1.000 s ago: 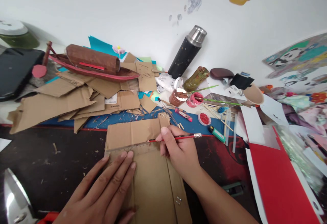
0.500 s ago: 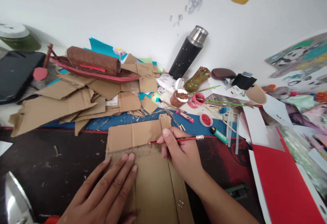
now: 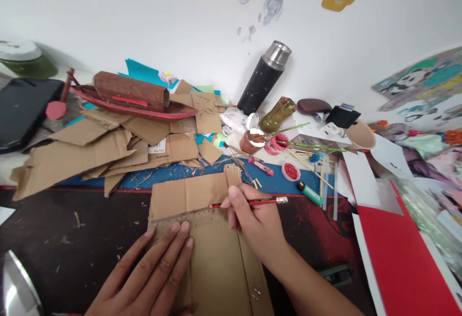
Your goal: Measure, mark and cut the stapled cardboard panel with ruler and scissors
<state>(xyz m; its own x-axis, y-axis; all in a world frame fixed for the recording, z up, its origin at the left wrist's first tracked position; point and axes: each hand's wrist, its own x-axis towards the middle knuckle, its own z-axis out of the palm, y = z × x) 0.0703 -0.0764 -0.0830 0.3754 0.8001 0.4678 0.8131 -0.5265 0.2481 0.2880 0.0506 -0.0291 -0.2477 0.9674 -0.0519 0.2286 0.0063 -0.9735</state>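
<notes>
A sheet of brown cardboard (image 3: 216,263) lies on the dark tabletop in front of me. Across it rests a clear ruler (image 3: 202,219). My left hand (image 3: 151,268) lies flat with its fingers stretched, the fingertips pressing on the ruler's left part and the cardboard. My right hand (image 3: 252,215) pinches a red and black pencil (image 3: 267,201), whose tip meets the cardboard at the ruler's far edge. The pencil lies nearly level, its eraser end pointing right.
Behind the cardboard are a pile of cardboard scraps (image 3: 79,157), a model boat (image 3: 133,94), open paint pots (image 3: 252,141) and a black flask (image 3: 263,78). A metal blade (image 3: 19,287) is at lower left. A green utility knife (image 3: 309,193) and red folder (image 3: 404,253) lie right.
Both hands hold nearly the same places, and the pencil stays at the ruler's edge. The whole view has shifted slightly, with the background things sitting a little lower.
</notes>
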